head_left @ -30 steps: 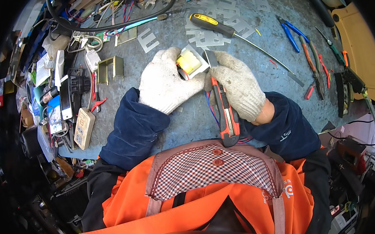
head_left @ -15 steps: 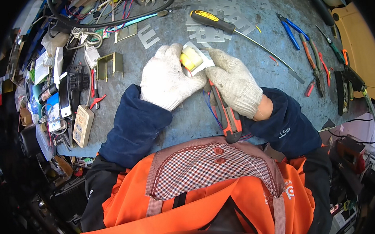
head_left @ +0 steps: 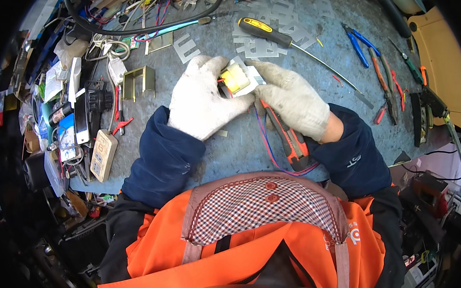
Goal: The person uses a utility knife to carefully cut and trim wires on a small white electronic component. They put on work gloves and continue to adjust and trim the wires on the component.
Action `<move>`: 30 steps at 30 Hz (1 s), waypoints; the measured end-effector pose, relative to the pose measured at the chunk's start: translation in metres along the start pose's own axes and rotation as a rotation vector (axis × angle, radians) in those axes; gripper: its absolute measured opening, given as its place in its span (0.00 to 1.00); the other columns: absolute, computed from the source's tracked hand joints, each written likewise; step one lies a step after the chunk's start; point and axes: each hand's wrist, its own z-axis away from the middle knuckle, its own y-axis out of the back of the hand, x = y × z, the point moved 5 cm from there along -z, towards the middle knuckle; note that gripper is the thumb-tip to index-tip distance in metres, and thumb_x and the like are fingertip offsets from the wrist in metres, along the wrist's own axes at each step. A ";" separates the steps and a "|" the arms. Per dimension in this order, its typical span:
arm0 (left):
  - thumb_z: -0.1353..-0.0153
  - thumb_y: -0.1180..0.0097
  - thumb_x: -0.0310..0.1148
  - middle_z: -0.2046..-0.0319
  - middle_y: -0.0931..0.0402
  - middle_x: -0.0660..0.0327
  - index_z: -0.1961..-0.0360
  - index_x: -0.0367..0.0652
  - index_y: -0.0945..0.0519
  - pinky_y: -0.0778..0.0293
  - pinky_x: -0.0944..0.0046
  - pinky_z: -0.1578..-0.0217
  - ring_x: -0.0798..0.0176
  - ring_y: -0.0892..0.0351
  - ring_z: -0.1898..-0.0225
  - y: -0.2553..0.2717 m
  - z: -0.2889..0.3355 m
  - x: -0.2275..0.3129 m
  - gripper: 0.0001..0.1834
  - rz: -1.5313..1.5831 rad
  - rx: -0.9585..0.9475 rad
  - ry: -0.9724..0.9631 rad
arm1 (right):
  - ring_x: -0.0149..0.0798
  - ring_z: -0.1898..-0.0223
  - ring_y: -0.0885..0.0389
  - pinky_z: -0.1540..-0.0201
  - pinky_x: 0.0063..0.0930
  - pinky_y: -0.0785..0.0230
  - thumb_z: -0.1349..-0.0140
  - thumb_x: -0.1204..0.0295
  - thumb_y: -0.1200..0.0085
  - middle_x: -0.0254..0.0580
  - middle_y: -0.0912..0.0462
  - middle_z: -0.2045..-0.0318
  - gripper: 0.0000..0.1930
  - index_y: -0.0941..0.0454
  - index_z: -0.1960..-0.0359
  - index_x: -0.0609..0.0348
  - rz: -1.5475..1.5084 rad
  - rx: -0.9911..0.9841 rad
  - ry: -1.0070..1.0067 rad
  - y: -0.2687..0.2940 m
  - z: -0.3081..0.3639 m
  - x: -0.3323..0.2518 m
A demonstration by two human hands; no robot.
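Observation:
Between my hands, above the bench, is a small coil (head_left: 234,78) wrapped in yellow tape, with pale pieces about it and red leads at its left side. My left hand (head_left: 199,97), in a white knitted glove, is closed round its left side. My gloved right hand (head_left: 294,98) has its thumb and fingertips against the coil's right side. A red and black utility knife (head_left: 286,137) sticks out from under this right hand, handle toward me; its blade end is hidden. Red and blue wires (head_left: 272,156) loop below the knife. A small pale scrap (head_left: 222,133) lies beside my left hand.
Flat E-shaped metal plates (head_left: 260,48) lie beyond my hands, under a yellow-black screwdriver (head_left: 266,31). Blue-handled pliers (head_left: 357,45) and other hand tools lie at right. A metal bracket (head_left: 139,82), a power strip (head_left: 103,154) and tangled cables (head_left: 107,46) crowd the left.
The knife's handle has swung to the right, and more of the red and blue wires shows. The coil has turned slightly in my hands. A pale scrap now shows on the bench.

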 end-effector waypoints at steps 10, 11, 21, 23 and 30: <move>0.53 0.20 0.45 0.44 0.23 0.43 0.38 0.35 0.16 0.19 0.50 0.40 0.39 0.18 0.43 0.008 -0.006 -0.003 0.41 0.100 -0.049 -0.109 | 0.39 0.60 0.12 0.54 0.34 0.17 0.28 0.71 0.46 0.51 0.12 0.56 0.38 0.42 0.18 0.68 0.096 -0.109 -0.036 0.006 -0.004 0.004; 0.53 0.20 0.44 0.43 0.24 0.43 0.38 0.35 0.16 0.19 0.50 0.40 0.39 0.19 0.42 0.008 -0.006 -0.003 0.41 0.111 -0.057 -0.113 | 0.40 0.61 0.12 0.53 0.35 0.17 0.28 0.71 0.46 0.52 0.12 0.57 0.38 0.43 0.18 0.69 0.045 -0.166 -0.135 0.008 -0.001 -0.004; 0.60 0.16 0.35 0.41 0.25 0.48 0.37 0.40 0.16 0.22 0.53 0.34 0.47 0.21 0.39 0.011 -0.009 -0.011 0.44 0.166 -0.107 -0.058 | 0.28 0.74 0.17 0.71 0.24 0.21 0.28 0.62 0.38 0.43 0.13 0.64 0.42 0.42 0.17 0.67 -0.006 -0.090 -0.003 0.012 -0.002 -0.004; 0.58 0.18 0.38 0.42 0.24 0.46 0.38 0.39 0.16 0.21 0.52 0.36 0.43 0.20 0.39 0.010 -0.010 -0.011 0.42 0.170 -0.087 -0.091 | 0.29 0.71 0.16 0.69 0.25 0.20 0.29 0.61 0.35 0.46 0.13 0.60 0.43 0.41 0.18 0.67 0.076 0.015 -0.112 0.025 -0.001 -0.010; 0.50 0.21 0.33 0.41 0.27 0.43 0.34 0.41 0.20 0.19 0.50 0.40 0.39 0.20 0.41 0.009 0.000 0.004 0.39 0.102 -0.033 -0.248 | 0.55 0.51 0.13 0.45 0.44 0.17 0.37 0.57 0.29 0.58 0.15 0.49 0.39 0.25 0.27 0.62 1.088 0.686 0.499 0.028 0.002 -0.042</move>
